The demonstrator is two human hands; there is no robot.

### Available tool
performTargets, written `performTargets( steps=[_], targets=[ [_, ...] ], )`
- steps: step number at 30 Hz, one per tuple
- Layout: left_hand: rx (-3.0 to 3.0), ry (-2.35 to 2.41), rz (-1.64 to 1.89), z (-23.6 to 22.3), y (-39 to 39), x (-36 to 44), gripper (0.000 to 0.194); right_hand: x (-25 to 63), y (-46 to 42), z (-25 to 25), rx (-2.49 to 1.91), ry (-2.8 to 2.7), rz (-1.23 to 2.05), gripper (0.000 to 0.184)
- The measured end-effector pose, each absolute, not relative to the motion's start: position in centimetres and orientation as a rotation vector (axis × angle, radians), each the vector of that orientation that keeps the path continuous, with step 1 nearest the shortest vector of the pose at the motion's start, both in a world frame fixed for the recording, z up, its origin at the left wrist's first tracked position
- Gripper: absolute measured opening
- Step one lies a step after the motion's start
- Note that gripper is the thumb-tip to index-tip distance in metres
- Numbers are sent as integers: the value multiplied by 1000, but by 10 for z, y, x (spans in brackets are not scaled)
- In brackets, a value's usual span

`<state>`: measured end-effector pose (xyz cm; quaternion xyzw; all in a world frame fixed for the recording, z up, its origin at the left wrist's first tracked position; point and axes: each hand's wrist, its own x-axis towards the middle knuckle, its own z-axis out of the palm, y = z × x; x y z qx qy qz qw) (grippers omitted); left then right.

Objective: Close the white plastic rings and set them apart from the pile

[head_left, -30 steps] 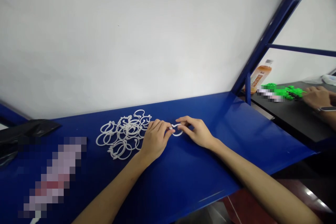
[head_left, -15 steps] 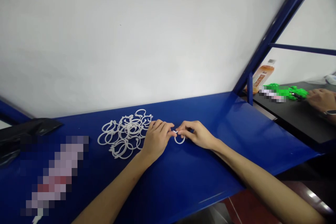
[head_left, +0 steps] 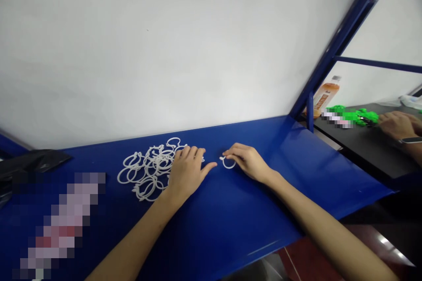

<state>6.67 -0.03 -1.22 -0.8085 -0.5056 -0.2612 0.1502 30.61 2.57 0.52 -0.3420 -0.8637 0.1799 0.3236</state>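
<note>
Head view: a single white ring (head_left: pixel 228 167) is at the right hand (head_left: pixel 249 161), to the right of the other rings and apart from them, with a small pale end poking out on its left side. The right fingers and thumb are closed in a pinch on its upper part; whether its lower curve rests on the table (head_left: pixel 211 224) or sits just above it, I cannot tell. To handle it well, a light pinch close to the ends should be enough, since so thin a loop probably flexes and could twist under a hard squeeze.

The left hand (head_left: pixel 186 171) lies over the right edge of a pile of rings (head_left: pixel 164 164), palm down, thumb stretched well away from the other fingers, so it is not gripping. A bit of white shows beside its fingertips; contact there is hidden. Because these rings overlap, taking one by its outer edge and lifting it upward seems safer than dragging, which might hook its neighbours.

Farther left are a pixelated strip (head_left: pixel 62 221) and a black bag (head_left: pixel 39 162). Off to the right, a co-worker's hand (head_left: pixel 395 124) is beside green pieces (head_left: pixel 365 116), near a bottle (head_left: pixel 325 100).
</note>
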Motion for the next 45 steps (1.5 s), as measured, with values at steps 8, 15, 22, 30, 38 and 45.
performTargets(
  steps=[8, 15, 22, 30, 38, 45],
  targets=[
    [-2364, -1461, -610, -21, 4, 55, 24, 344, 54, -7, -1592, -2190, 116, 23],
    [-2556, -1249, -656, -16, -2, 67, 18, 329, 45, -6, -1371, -2241, 102, 23],
    [-2734, -1130, -593, -11, -7, 72, 18, 321, 42, -7, -1259, -2280, 194, 21],
    [-2736, -1178, -604, -11, -9, 73, 20, 314, 34, -2, -1122, -2332, 329, 20],
    [-2795, -1152, -597, -11, -10, 76, 20, 295, 18, 0, -886, -2498, 558, 6],
    [-2795, -1192, -562, -11, -11, 79, 23, 295, 20, -3, -858, -2476, 629, 18]
  ],
)
